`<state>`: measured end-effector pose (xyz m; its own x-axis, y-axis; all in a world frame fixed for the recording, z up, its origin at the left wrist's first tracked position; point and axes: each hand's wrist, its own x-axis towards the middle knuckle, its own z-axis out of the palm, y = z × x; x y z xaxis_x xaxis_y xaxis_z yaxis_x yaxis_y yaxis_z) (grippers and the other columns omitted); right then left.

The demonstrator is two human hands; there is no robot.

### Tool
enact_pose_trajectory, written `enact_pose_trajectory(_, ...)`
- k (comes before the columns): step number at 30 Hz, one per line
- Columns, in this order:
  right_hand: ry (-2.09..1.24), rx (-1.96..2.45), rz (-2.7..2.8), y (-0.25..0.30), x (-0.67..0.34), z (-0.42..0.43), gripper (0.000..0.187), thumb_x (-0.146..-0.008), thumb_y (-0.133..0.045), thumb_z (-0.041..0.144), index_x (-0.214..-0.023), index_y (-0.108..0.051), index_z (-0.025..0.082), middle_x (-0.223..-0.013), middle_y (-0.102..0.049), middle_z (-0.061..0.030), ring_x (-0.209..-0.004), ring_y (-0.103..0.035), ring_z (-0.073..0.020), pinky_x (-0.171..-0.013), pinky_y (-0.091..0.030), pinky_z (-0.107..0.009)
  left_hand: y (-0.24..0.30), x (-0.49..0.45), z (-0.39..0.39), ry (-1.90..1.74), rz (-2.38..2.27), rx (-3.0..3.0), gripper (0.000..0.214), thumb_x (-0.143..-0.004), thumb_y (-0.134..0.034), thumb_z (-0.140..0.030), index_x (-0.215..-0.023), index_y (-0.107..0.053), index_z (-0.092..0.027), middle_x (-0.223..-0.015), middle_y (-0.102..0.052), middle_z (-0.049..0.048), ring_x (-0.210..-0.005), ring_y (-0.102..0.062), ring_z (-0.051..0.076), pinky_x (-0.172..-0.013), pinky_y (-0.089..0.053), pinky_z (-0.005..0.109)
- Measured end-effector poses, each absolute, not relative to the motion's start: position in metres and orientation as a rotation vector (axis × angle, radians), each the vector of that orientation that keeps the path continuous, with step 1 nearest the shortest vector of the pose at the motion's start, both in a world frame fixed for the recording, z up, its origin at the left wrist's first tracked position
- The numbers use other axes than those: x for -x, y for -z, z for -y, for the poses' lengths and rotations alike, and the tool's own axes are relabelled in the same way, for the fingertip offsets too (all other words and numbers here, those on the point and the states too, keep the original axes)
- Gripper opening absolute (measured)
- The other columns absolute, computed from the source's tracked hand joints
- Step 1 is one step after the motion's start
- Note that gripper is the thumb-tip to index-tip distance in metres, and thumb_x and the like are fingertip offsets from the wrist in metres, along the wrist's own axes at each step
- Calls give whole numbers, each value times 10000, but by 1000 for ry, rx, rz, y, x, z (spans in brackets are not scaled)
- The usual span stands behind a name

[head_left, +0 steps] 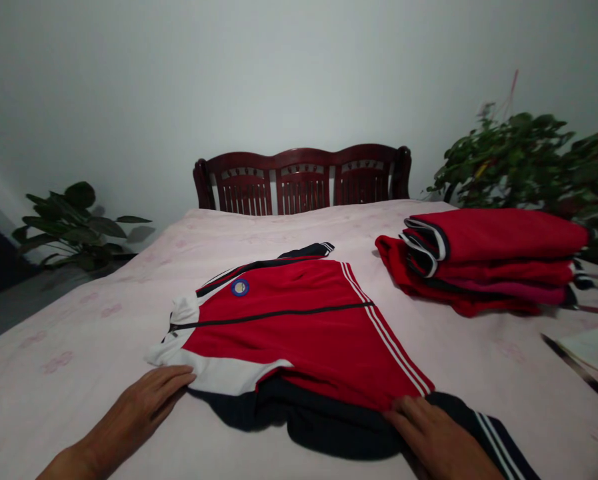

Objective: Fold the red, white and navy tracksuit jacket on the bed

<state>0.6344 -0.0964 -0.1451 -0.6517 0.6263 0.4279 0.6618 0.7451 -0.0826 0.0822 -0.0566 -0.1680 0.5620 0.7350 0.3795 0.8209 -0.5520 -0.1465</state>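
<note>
Pink-sheeted bed (pixel 69 400) carries a red track jacket (pixel 289 327): light, soft, limp, best taken by its edges. Left hand (pixel 139 410) rests on the white panel (pixel 223 373), fingers together; right hand (pixel 436 437) lies on the navy hem (pixel 349 427), fingers slightly spread, no pinch.

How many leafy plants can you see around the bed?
2: one leafy plant left of the wooden headboard, another right of it, behind the stack of folded red clothes. Others may be hidden.

The bed (pixel 63 393) has a pale pink patterned sheet. Under the left hand (pixel 149 400) and the right hand (pixel 429 433) lies a red track jacket (pixel 289 333), spread flat. Forward of the right hand is a stack of folded red clothes (pixel 483 257), and further right a white paper (pixel 591 350).
</note>
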Motion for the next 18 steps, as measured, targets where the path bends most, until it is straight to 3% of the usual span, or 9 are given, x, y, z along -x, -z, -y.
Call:
enact_pose_trajectory(4, -69, 927, 2401, 135, -632, 78, 135, -872, -439, 102, -951, -520, 177, -930, -466, -98, -746, -524, -396, -659, -478, -475, 165, -89, 43, 558, 1386, 2431, 167, -904, -526, -251, -1035, -628, -231, -1051, -678, 37, -991, -630, 175, -887, -490, 277)
enact_pose_trajectory(7, -180, 880, 2394, 118, -631, 78, 131, -921, -397, 138, -848, -489, 197, -848, -449, -75, -662, -511, -384, -611, -471, -448, 158, -79, 45, 701, 1576, 2363, 135, -916, -495, -289, -956, -593, -204, -1013, -654, 61, -962, -617, 180, -840, -485, 268)
enact_pose_trajectory(9, -214, 889, 2429, 115, -631, 83, 98, -891, -433, 185, -901, -531, 187, -901, -463, -91, -707, -508, -396, -626, -485, -458, 155, -70, 49, 739, 1674, 2336, 146, -928, -476, -311, -938, -577, -206, -998, -642, 57, -929, -614, 170, -799, -488, 250)
enact_pose_trajectory(11, -146, 955, 2457, 121, -631, 89, 281, -828, -490, 222, -1091, -564, 152, -1080, -447, -121, -864, -479, -425, -716, -484, -508, 155, -65, 55, 632, 1697, 2424, 123, -925, -471, -289, -932, -571, -218, -977, -637, 42, -906, -614, 160, -784, -492, 238)
enact_pose_trajectory(14, 66, 1099, 2532, 135, -631, 89, 615, -709, -629, 211, -1302, -495, 117, -1241, -354, -133, -1024, -385, -436, -825, -440, -549, 158, -65, 65, 456, 1550, 2557, 141, -891, -485, -214, -996, -576, -241, -1044, -641, 38, -987, -612, 163, -861, -495, 241)
enact_pose_trajectory(18, 233, 1323, 2796, 138, -624, 72, 593, -592, -765, -15, -1143, -605, 137, -1076, -442, -98, -929, -441, -426, -798, -460, -477, 171, -62, 68, 485, 1353, 2453, 327, -856, -581, -262, -1182, -558, -268, -1207, -621, 46, -1147, -572, 198, -1008, -464, 305)
